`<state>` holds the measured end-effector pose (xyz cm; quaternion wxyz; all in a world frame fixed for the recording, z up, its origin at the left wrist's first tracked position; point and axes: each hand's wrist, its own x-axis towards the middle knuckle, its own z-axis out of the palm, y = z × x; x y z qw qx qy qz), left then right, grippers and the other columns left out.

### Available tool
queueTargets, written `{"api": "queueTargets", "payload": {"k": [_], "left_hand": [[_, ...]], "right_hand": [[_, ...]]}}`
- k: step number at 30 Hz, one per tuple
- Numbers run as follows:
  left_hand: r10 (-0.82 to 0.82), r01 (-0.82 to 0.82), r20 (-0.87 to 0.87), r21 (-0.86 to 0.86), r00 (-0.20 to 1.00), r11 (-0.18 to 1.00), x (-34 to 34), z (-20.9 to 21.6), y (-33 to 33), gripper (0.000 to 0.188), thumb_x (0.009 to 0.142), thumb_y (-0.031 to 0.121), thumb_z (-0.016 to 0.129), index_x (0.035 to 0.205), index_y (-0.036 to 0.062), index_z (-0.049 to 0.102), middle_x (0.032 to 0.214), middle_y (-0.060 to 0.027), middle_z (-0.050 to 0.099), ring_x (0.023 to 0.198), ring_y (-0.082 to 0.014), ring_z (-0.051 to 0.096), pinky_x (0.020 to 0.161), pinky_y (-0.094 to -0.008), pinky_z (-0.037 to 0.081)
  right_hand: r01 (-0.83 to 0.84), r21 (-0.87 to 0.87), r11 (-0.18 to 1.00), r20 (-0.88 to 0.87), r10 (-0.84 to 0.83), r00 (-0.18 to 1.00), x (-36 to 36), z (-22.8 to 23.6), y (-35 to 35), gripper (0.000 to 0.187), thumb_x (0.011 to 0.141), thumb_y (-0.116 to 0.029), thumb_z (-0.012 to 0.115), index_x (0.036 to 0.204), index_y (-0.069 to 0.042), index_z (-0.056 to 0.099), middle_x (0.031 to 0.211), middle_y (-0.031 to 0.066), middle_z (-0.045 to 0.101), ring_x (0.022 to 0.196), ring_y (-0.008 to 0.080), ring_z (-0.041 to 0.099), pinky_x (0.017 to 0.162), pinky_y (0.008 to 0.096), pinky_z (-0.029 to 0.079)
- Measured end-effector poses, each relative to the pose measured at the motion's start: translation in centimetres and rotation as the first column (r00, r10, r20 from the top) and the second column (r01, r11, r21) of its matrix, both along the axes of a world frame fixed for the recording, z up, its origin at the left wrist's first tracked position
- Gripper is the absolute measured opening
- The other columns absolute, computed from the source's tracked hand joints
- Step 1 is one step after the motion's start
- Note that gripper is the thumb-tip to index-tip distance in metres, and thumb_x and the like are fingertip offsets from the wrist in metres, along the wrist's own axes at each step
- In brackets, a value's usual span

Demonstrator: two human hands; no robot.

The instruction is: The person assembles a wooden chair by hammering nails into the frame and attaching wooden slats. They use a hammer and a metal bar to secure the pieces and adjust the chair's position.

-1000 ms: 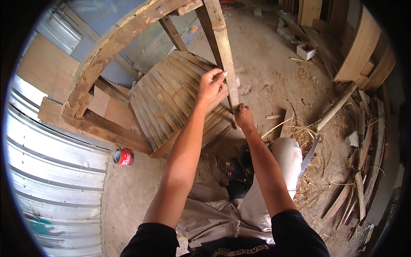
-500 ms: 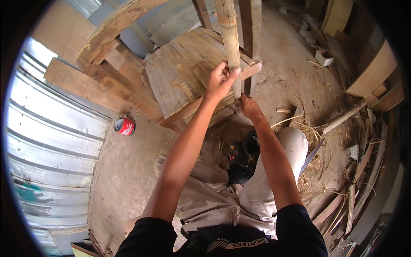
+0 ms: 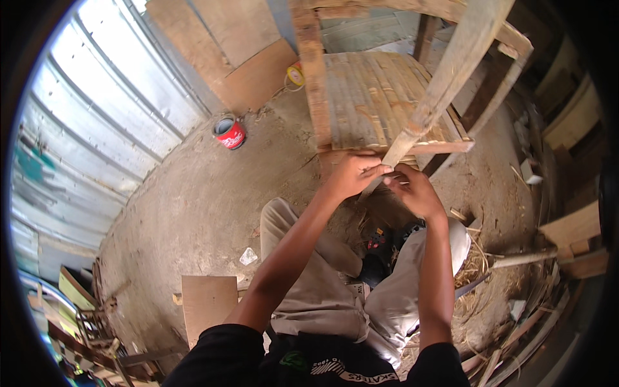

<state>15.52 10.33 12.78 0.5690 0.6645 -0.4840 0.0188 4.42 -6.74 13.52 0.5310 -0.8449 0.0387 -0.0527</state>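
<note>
A long pale bamboo slat (image 3: pixel 445 77) slants from the upper right down to my hands. My left hand (image 3: pixel 356 176) is closed around its lower part, thumb and fingers pinching the edge. On the other side my right hand (image 3: pixel 418 192) has its fingers curled against the slat close to the left fingertips, in a loose pinch. Just beyond stands a wooden chair-like frame with a seat of bamboo strips (image 3: pixel 361 90). The slat passes in front of the seat's front rail (image 3: pixel 442 148). My fingers partly hide the slat's lower end.
A red can (image 3: pixel 229 133) stands on the dirt floor by the corrugated metal wall (image 3: pixel 97 109). Plywood sheets (image 3: pixel 225 51) lean behind it. Shavings (image 3: pixel 474 261) and scrap wood (image 3: pixel 509 342) lie to my right. A square board (image 3: pixel 209 303) is beside my left arm.
My view has swung left. The slat was near upright and now leans to the right at its top. My hands, formerly one above the other, are now side by side near its lower end.
</note>
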Motion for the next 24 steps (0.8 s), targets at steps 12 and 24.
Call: {"api": "queueTargets", "payload": {"k": [12, 24], "left_hand": [[0.047, -0.089, 0.186, 0.224, 0.981, 0.970, 0.3, -0.8, 5.0, 0.018, 0.087, 0.007, 0.063, 0.103, 0.0060, 0.071, 0.098, -0.0152, 0.069, 0.085, -0.0361, 0.066, 0.071, -0.0392, 0.053], [0.142, -0.143, -0.025, -0.034, 0.990, 0.989, 0.2, -1.3, 5.5, 0.018, 0.088, 0.015, 0.073, 0.101, 0.0025, 0.070, 0.081, -0.0057, 0.072, 0.069, -0.0130, 0.066, 0.064, -0.0261, 0.052]], "right_hand": [[0.338, -0.179, 0.924, 0.432, -0.235, 0.871, 1.0, 4.4, 8.2, 0.033, 0.093, -0.015, 0.068, 0.117, 0.005, 0.056, 0.097, 0.0164, 0.071, 0.090, 0.0232, 0.071, 0.081, 0.0347, 0.054], [0.264, -0.137, 0.955, 0.443, -0.180, 0.879, 2.4, 4.8, 7.7, 0.033, 0.095, -0.014, 0.066, 0.119, 0.004, 0.055, 0.094, 0.0134, 0.068, 0.080, 0.0153, 0.065, 0.072, 0.0303, 0.052]]}}
